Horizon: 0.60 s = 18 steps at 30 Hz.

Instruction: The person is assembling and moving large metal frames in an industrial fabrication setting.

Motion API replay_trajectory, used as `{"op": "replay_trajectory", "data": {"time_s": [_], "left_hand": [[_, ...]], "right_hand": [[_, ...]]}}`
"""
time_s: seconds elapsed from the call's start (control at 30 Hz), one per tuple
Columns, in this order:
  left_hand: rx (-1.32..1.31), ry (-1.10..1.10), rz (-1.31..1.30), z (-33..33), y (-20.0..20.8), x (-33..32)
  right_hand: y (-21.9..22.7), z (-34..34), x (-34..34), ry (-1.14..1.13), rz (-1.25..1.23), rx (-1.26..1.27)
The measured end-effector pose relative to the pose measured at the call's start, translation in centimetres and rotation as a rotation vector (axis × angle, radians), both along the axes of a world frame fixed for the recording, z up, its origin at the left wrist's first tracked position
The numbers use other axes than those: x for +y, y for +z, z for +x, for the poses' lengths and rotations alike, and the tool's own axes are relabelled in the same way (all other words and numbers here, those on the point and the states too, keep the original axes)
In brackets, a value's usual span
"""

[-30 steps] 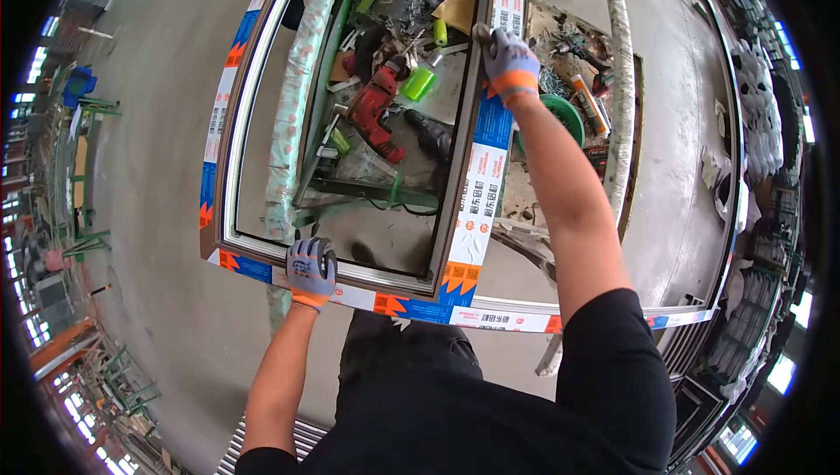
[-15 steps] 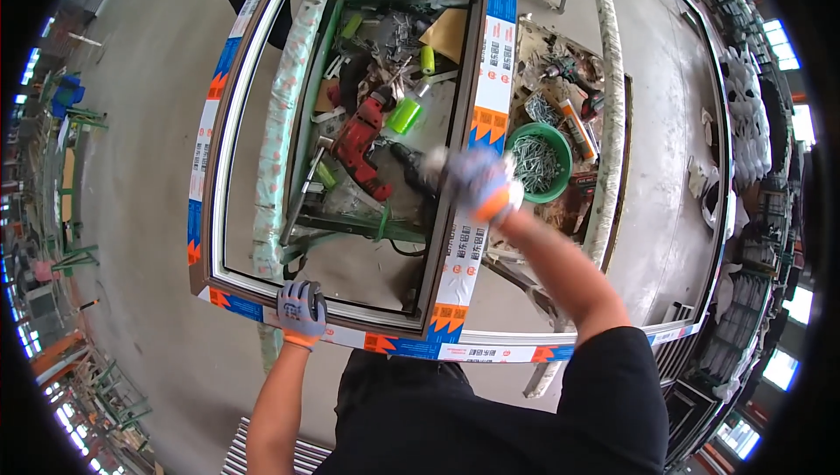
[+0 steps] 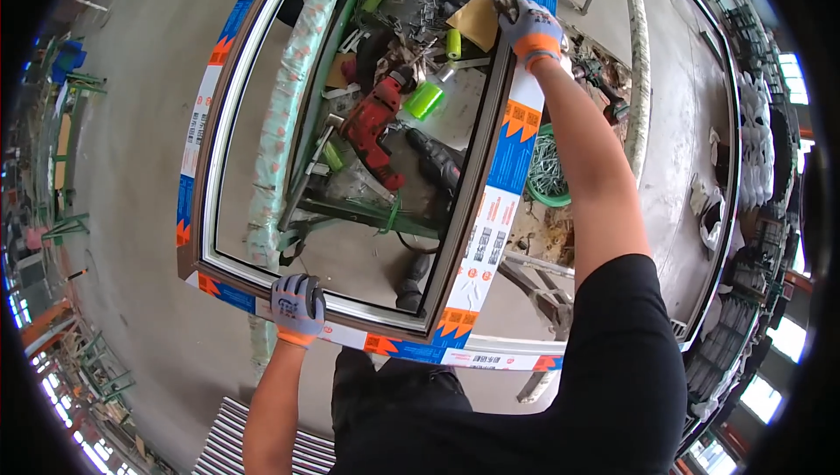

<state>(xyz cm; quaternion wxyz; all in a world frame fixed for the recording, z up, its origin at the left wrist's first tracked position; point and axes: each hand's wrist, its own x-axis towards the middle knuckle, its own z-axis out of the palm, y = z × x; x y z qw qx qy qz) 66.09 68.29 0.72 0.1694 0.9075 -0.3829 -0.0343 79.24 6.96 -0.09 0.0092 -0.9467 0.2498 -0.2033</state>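
Window frame (image 3: 477,186), brown with a pale inner edge, fills the middle of the view, tilted slightly, its top running out past the upper edge. Blue, orange and white tape (image 3: 512,160) covers its outer sides. At the lower left of centre, the left hand (image 3: 296,307), in a grey glove with an orange cuff, has its fingers bent over the bottom bar, gripping it. Toward the upper right, the right hand (image 3: 534,31), gloved alike, is partly curled against the right bar; a small greyish bit shows at its fingertips, and whether that is something held I cannot tell.

Through the opening, a red power drill (image 3: 374,129) lies near the centre, with a hammer (image 3: 302,185) to its left and a lime-green bottle (image 3: 426,101) just to its upper right. Brown cardboard (image 3: 475,22) sits near the upper right corner of the opening. Left of these runs a wrapped pale green beam (image 3: 284,125). Right of centre, a green bowl (image 3: 547,199) of metal fasteners is partly hidden by the frame and right forearm.
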Motion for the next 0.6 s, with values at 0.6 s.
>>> {"op": "replay_trajectory", "data": {"time_s": [0.6], "left_hand": [[-0.152, 0.017, -0.059, -0.8, -1.5, 1.2]], "right_hand": [[3.5, -33.0, 38.3, 0.312, 0.299, 0.160]]}}
